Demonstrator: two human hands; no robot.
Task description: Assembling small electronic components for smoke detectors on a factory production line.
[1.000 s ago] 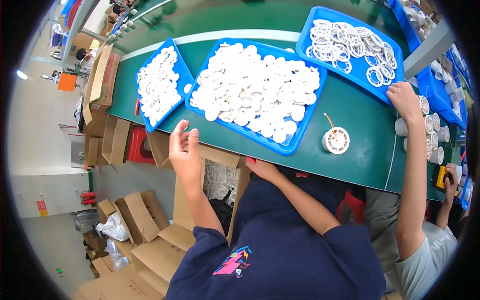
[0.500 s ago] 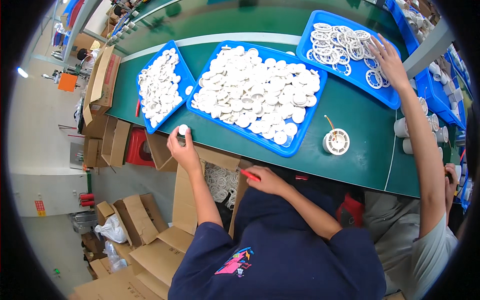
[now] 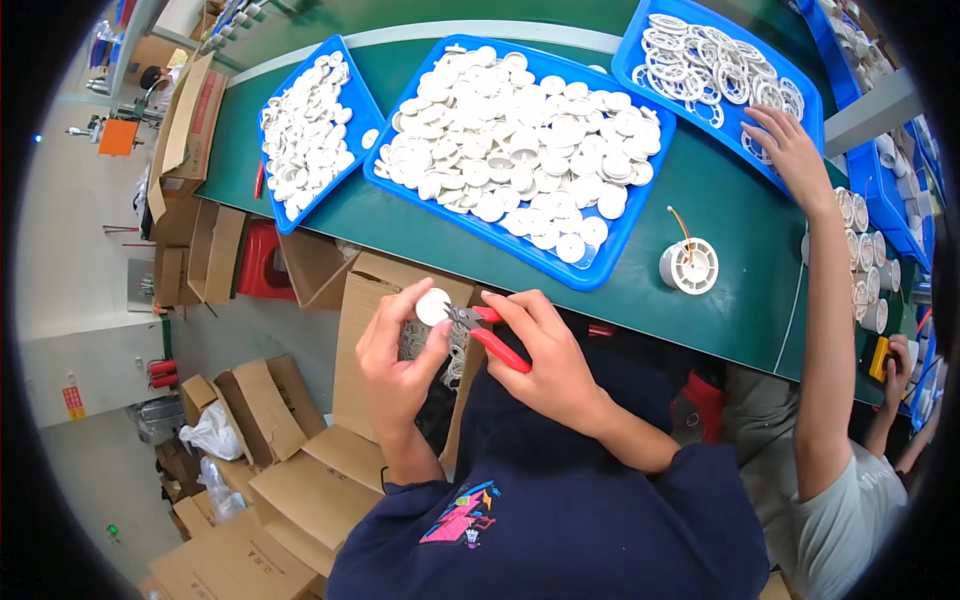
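Between its thumb and fingers my left hand (image 3: pixel 398 355) pinches a round white plastic disc (image 3: pixel 432 306), held just past the table's near edge. A pair of red-handled cutting pliers (image 3: pixel 496 348) sits in my right hand (image 3: pixel 550 360), the handles apart. Their metal jaws meet the right rim of the disc; whether they bite into it is too small to tell. Beyond my hands, a large blue tray (image 3: pixel 600 272) carries a heap of similar white discs (image 3: pixel 510 150). To its left stands a smaller blue tray (image 3: pixel 362 100) with more white pieces.
A co-worker's hand (image 3: pixel 790 150) is at a blue tray (image 3: pixel 636 45) of white rings. On the green table (image 3: pixel 560 300) stands a white cylinder with wires (image 3: pixel 690 266). Below the edge, an open carton (image 3: pixel 362 350) holds white rings. More white cylinders (image 3: pixel 862 250) are at the right.
My left hand has brought the disc from the table edge toward my body. My right hand has raised the pliers to meet it. The co-worker's hand has shifted nearer within the ring tray.
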